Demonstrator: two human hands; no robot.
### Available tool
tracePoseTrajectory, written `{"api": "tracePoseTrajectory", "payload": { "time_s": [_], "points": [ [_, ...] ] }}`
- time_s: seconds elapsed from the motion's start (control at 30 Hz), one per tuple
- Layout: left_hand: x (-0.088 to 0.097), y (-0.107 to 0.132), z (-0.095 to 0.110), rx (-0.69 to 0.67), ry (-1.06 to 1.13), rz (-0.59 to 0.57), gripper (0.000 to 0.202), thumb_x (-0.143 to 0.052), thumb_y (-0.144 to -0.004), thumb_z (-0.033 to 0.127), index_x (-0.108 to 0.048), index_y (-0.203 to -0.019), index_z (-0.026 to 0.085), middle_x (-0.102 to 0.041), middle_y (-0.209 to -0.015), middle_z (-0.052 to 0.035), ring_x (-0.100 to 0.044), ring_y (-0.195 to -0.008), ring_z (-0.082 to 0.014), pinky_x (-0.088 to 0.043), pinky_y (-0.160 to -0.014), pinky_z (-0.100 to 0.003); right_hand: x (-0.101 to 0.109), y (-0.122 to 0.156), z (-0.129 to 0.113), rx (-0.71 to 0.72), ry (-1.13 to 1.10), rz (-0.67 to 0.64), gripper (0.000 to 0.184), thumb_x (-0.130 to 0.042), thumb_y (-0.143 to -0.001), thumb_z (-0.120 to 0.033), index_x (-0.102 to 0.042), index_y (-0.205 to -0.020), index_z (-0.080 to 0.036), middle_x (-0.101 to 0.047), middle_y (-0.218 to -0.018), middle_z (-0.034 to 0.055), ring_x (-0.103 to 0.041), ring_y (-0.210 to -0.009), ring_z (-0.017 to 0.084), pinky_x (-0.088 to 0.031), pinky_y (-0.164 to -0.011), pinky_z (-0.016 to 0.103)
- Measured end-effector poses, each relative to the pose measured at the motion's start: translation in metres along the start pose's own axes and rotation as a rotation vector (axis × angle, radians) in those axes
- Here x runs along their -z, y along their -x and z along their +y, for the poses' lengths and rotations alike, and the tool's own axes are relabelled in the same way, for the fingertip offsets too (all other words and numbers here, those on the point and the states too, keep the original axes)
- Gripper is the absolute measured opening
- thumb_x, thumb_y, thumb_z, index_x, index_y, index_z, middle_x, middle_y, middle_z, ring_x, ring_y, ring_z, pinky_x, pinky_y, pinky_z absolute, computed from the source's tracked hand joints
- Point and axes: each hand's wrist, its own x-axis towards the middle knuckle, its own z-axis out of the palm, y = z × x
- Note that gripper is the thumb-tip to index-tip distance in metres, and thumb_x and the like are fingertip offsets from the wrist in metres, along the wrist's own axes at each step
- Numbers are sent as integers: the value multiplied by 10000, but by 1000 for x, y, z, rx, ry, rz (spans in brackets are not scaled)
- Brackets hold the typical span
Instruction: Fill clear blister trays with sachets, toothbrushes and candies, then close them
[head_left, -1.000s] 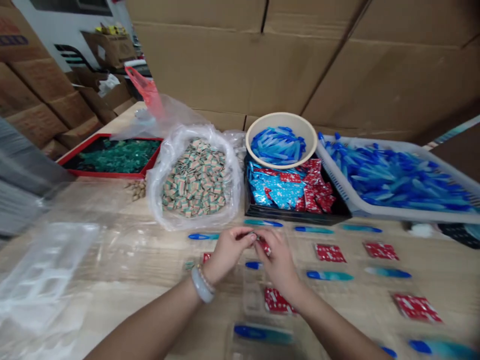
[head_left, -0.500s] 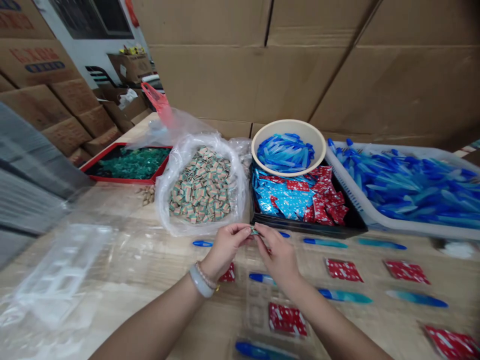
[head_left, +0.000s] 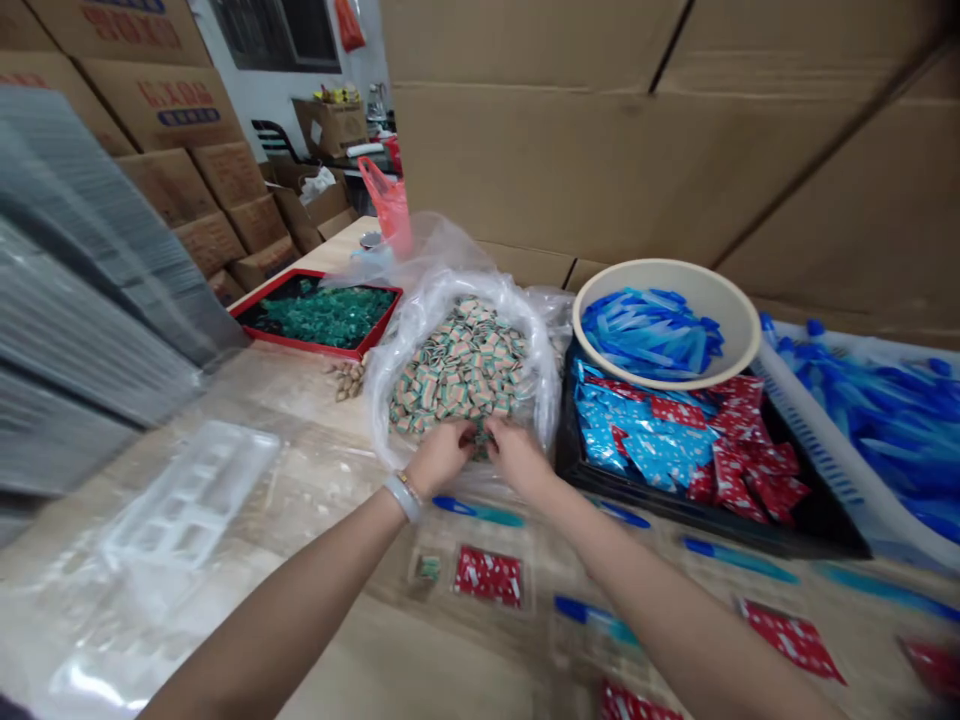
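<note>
clear plastic bag (head_left: 384, 400) lies open on the light wooden desk (head_left: 420, 670), and both hands reach into its mouth. the left hand (head_left: 441, 456), with a pale bangle (head_left: 402, 497) on its wrist, and the right hand (head_left: 517, 458) are close together, fingers curled down onto the heap of small striped pieces (head_left: 457, 370). the fingertips are hidden, so i cannot tell if they pinch something. just below the arms, one small striped piece (head_left: 427, 568) sits in a pocket of a clear plastic tray, beside a red packet (head_left: 487, 576) and near a blue stick (head_left: 478, 512). more red packets and blue sticks are laid out across the desk, so this work seems started, but on the other pockets i cannot tell. much stock is left: the bag looks full, and so do the beige bowl (head_left: 664, 275), the black tray (head_left: 712, 515), the white basket (head_left: 817, 430) and the red tray (head_left: 315, 340).
</note>
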Motion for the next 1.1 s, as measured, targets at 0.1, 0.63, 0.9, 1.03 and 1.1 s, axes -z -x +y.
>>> {"api": "tracePoseTrajectory", "payload": {
  "time_s": [0.1, 0.63, 0.9, 1.03, 1.1],
  "points": [
    [-6, 4, -4, -40, -53, 43, 132, -534, -696, 129, -595, -813, 148, -612, -804, -39, -547, -762, -159, -415, -695, -246, -9, 1, 6, -17, -75, -3, 155, -456, -676, -39, -513, -767, -151, -544, -764, 59, -504, -734, 169, -385, -653, 264],
    [-12, 10, -3, -18, -116, 16, 159, -540, -741, 206, -539, -899, 183, -589, -862, -32, -546, -810, -160, -411, -708, -243, -15, 1, 28, -38, -470, 1, 149, -441, -639, -59, -529, -695, -166, -499, -640, -11, -470, -584, 114, -372, -552, 224],
    [-12, 12, 5, -32, -242, -12, 107, -489, -786, 211, -531, -881, 186, -567, -883, -37, -526, -855, -167, -402, -731, -253, -14, 0, 32, 43, -498, 6, 161, -445, -634, -74, -569, -682, -165, -523, -684, 10, -499, -656, 128, -388, -595, 238],
    [-13, 13, 5, -64, -185, 21, 120, -489, -779, 179, -527, -893, 183, -550, -923, -35, -513, -872, -156, -405, -754, -250, -20, 0, 34, -11, -586, -26, 163, -435, -634, -74, -546, -715, -164, -541, -680, 5, -508, -627, 125, -401, -594, 246],
    [-14, 13, 4, -79, -151, 31, 170, -489, -774, 164, -520, -940, 186, -551, -930, -34, -508, -880, -157, -406, -765, -254, -21, 1, 32, -12, -598, -18, 142, -434, -633, -73, -524, -692, -167, -526, -650, -5, -494, -602, 121, -395, -578, 242]
  ]
}}
